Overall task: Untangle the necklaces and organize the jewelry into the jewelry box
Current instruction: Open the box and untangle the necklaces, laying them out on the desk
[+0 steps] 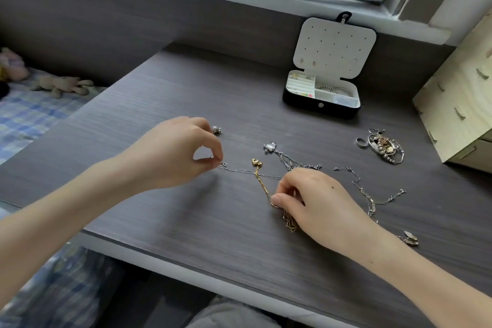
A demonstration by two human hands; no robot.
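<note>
My left hand [183, 152] pinches the clasp end of a thin silver chain [245, 172] that runs right across the desk. My right hand [311, 200] pinches a gold chain [259, 181] with a gold pendant at its top; more gold chain bunches under the palm. The silver chain crosses the gold one. A silver necklace with a clear stone pendant [270, 147] lies just behind them. Another silver necklace [372, 194] sprawls to the right. The open jewelry box [320, 108] stands at the back, with rings and bracelets in its compartments and earrings on its lid.
A small silver charm [217, 130] lies by my left fingers. A pile of jewelry and a ring [383, 145] sit right of centre. A pale wooden drawer unit [458, 104] stands at the right. A pendant [410, 237] lies beside my right forearm. A bed lies to the left.
</note>
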